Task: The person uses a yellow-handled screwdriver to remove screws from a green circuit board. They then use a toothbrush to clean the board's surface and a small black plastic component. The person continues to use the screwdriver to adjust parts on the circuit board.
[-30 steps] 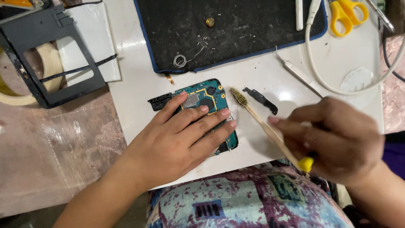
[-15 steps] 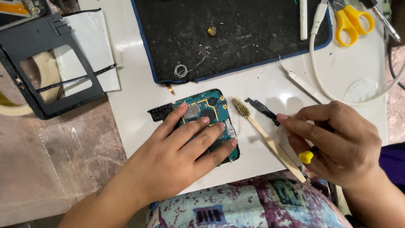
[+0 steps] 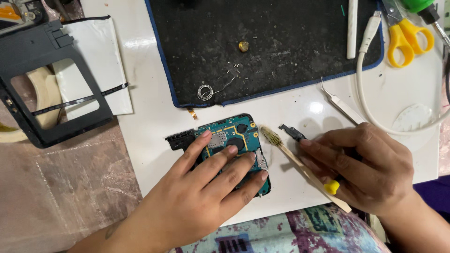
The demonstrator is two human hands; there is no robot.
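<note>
A teal circuit board [image 3: 233, 133] in a black phone frame lies on the white tabletop [image 3: 150, 126]. My left hand [image 3: 206, 185] lies flat on it, fingers spread over its lower half. My right hand [image 3: 365, 166] grips a wooden-handled brush [image 3: 300, 161] with a yellow bit on the handle. The brush's worn bristles [image 3: 271, 136] rest on the table just right of the board. A small black plastic part [image 3: 291, 131] lies by my right fingertips.
A black mat [image 3: 290, 42] with a wire coil [image 3: 205, 92], tiny screws and a brass piece [image 3: 243, 46] lies behind. Metal tweezers [image 3: 342, 105], a white cable [image 3: 370, 107] and yellow scissors [image 3: 405, 40] are at right. A black frame [image 3: 42, 93] and tape roll [image 3: 18, 136] are at left.
My right hand has turned the brush so the bristles sit lower, close to the board's right edge. My left hand stays pressed on the board. The view has shifted slightly.
</note>
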